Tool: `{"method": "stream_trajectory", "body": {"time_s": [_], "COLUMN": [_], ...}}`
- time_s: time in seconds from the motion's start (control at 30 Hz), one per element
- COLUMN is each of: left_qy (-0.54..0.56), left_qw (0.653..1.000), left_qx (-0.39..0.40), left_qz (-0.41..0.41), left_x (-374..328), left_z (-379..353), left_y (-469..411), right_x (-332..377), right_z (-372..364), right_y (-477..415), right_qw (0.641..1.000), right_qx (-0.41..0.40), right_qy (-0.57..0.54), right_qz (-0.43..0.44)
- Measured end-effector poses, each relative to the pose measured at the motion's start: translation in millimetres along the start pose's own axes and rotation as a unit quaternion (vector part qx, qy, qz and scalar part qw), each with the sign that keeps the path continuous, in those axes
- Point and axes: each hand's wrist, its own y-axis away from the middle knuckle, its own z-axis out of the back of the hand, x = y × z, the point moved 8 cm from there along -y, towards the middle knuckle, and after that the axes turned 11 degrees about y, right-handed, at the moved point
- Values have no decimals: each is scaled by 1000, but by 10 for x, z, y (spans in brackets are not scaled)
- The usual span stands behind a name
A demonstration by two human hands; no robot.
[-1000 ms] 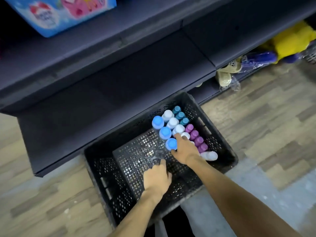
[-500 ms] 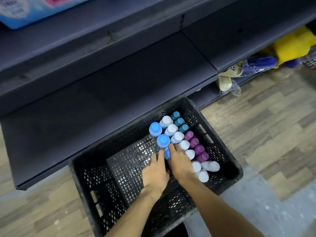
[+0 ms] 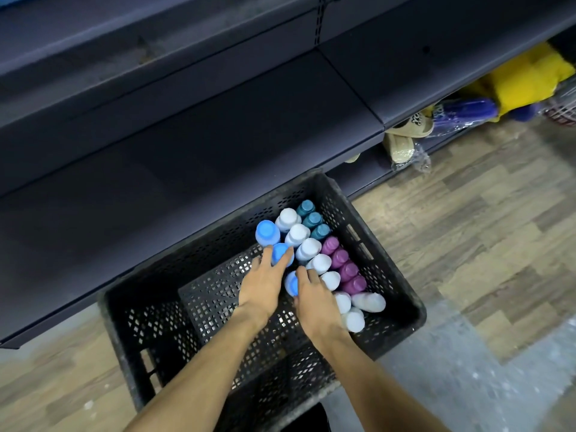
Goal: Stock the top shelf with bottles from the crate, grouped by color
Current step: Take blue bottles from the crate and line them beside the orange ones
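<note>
In the black crate (image 3: 402, 310) on the floor, the right grip (image 3: 314, 302) grasps the nearest blue-capped bottle (image 3: 290, 283); the left grip (image 3: 265, 285) clasps the middle blue-capped bottle (image 3: 281, 253). Beyond stand white bottles (image 3: 307, 247), purple bottles (image 3: 339, 257) and teal bottles (image 3: 312, 219).

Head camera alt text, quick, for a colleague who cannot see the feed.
Both hands are inside a black crate on the floor: the left hand grips the middle blue-capped bottle, the right hand touches the nearest blue-capped bottle. White-capped bottles, teal-capped bottles and purple-capped bottles stand in rows beside them, in front of a dark shelf.
</note>
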Motion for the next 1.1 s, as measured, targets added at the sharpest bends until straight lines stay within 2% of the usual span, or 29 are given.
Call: {"method": "stream_trajectory", "body": {"time_s": [0.23,0.47,0.63,0.9,1.1], "left_qy": [19,13,30,5,-27], "left_qw": [999,999,998,999,997], "left_qx": [-22,-46,-45,-29,-58], "left_qz": [36,22,11,-12,-37], "left_x": [89,178,262,246,155], "left_z": [-33,-104,4,649,1497], "left_y": [-8,240,373,710,972], "right_x": [-108,-72,5,299,656], "right_z": [-28,39,252,1098,1916], "right_y": [82,32,-13,148,312], "right_qw": [1000,999,999,995,992], "right_qx": [17,44,31,-10,-28], "right_qy": [-7,-22,-8,63,66], "right_qz": [-2,6,9,79,108]}}
